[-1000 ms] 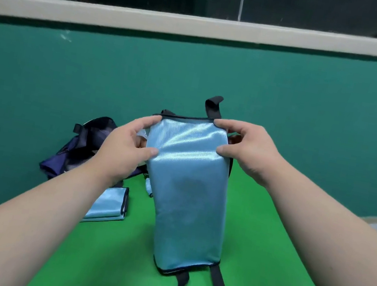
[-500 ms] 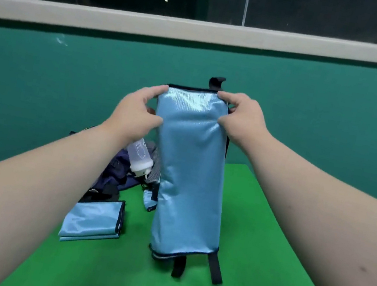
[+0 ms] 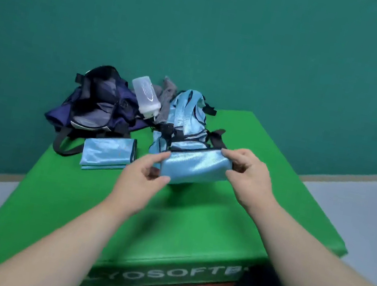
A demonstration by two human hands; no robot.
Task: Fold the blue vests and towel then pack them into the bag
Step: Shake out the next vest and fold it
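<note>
Vest is pinched at both ends by left hand and right hand, at mid-bench; contact with the bench can't be told. Second vest is laid folded just in front of the bag, far left.

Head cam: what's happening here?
A person is folding a blue vest on the green mat. The left hand and right hand each grip one end of it. One finished vest lies to its left. More vests and a grey towel are heaped behind, beside the dark bag.
</note>
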